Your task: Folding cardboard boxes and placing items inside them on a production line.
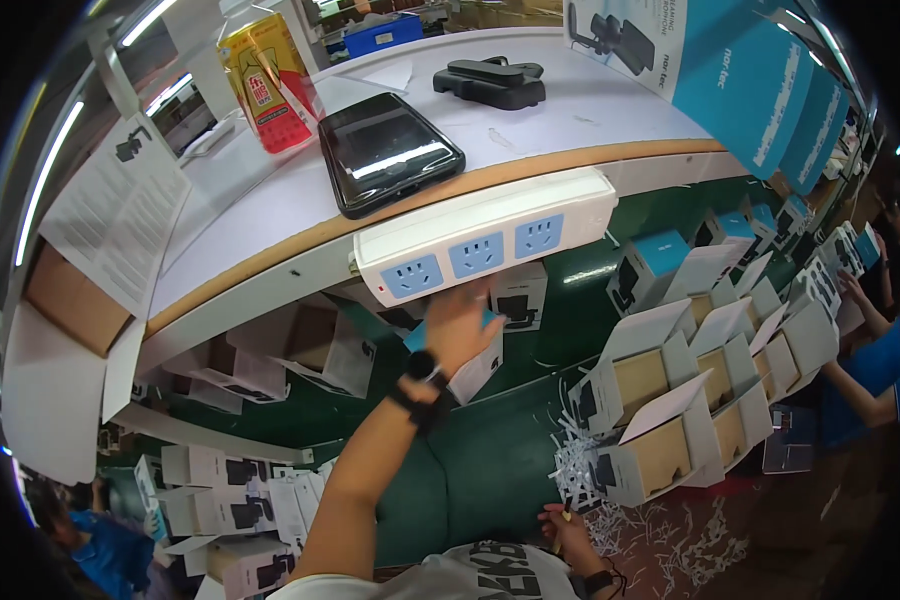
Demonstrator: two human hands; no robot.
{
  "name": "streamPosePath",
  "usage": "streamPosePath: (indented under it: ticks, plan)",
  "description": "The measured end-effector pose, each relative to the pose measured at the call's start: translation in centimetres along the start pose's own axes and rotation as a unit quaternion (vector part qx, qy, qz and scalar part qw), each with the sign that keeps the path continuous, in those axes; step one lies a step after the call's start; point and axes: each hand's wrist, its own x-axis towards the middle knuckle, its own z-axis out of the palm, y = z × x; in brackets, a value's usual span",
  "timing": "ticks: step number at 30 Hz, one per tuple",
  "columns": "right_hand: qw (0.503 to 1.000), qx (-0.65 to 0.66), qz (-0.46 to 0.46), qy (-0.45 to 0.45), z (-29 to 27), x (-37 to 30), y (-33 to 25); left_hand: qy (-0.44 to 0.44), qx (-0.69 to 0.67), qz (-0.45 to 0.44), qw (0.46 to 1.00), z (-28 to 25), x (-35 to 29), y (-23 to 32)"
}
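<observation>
1. My left hand (pixel 455 332) lies on a blue-and-white box (pixel 481 370) below the power strip (pixel 485 240); its fingers are partly hidden (I can't tell how tightly they close).
2. My right hand (pixel 570 538), low by the paper shreds (pixel 573 462), has its fingers curled round a thin stick (pixel 567 508).
3. Print shows on the yellow-and-red bottle (pixel 263 85), the sheet (pixel 118 215) and, in white, the blue carton (pixel 735 85).

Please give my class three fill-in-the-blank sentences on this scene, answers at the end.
1. The power strip has ____ blue socket panels.
2. The left hand is nearer the power strip than the ____ hand.
3. The bottle is wrapped mainly in yellow and ____.

Missing words: three; right; red.
</observation>
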Motion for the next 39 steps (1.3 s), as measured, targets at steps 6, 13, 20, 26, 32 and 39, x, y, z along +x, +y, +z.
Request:
streamPosePath:
  ticks: [6, 13, 20, 26, 32, 39]
  plan:
    - [0.997, 0.065, -0.014, 0.039, 0.0, 0.2, 2.7, -0.088, 0.045, -0.135, 0.986, -0.7, -9.3, -5.9]
    - [0.994, 0.081, -0.016, 0.075, -2.0, -0.9, 2.3, -0.108, -0.097, 0.006, 0.989, 2.0, -4.6, 1.7]
    - [0.986, 0.073, -0.007, 0.152, -1.4, -6.1, -1.7, -0.146, -0.08, 0.071, 0.984, 10.5, 7.7, 7.3]
    - [0.986, 0.037, -0.004, 0.165, -1.4, -6.2, -3.8, -0.14, -0.115, 0.063, 0.981, 18.3, 14.5, 10.6]
    - [0.985, 0.013, 0.008, 0.17, -1.0, -5.9, -5.7, -0.197, -0.139, 0.09, 0.966, 20.6, 15.6, 8.7]
    - [0.992, -0.073, 0.091, 0.047, 1.2, -3.3, -5.6, -0.04, -0.22, 0.062, 0.973, 13.0, 9.7, -0.1]
